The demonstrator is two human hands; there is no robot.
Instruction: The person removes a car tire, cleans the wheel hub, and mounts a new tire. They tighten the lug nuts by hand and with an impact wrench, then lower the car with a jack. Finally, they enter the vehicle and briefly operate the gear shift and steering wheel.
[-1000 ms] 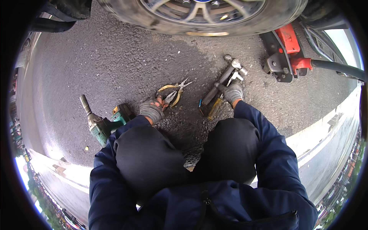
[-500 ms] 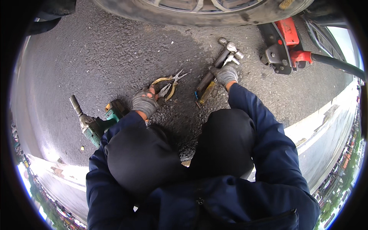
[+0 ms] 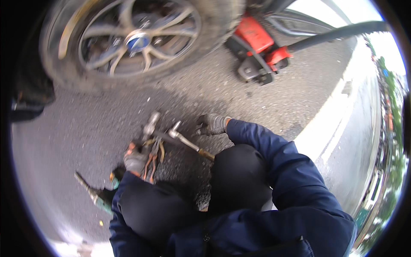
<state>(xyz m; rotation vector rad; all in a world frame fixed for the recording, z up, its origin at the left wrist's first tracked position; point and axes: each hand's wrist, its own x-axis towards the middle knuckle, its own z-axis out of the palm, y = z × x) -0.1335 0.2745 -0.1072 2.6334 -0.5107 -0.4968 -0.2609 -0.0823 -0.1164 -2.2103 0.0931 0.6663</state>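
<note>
My left hand (image 3: pixel 135 158), in a worn grey glove, is low over the ground beside orange-handled pliers (image 3: pixel 150 166). Its blurred fingers reach the yellow-handled pliers (image 3: pixel 161 150); whether they grip is unclear. Both pliers lie close together. A hammer (image 3: pixel 151 123) with a dark handle rests just beyond them. Across its handle lies a chrome-headed tool (image 3: pixel 185 140) with a yellowish handle, whose end reaches my right knee. My right hand (image 3: pixel 212 124), in a grey glove, hovers right of these tools, fingers loosely bent and apart, holding nothing.
A wheel with a spoked rim (image 3: pixel 141 40) stands ahead on the left. Beyond my right hand sits a red and black floor jack (image 3: pixel 257 40), its long dark handle (image 3: pixel 338 34) reaching right. A green cordless impact wrench (image 3: pixel 99 200) lies by my left forearm. White road paint (image 3: pixel 329 115) runs along the right.
The view has swung right. My right hand has let go of the hammer and chrome-headed tool, which now lie nearer the pliers. The orange-handled pliers now show beside my left hand.
</note>
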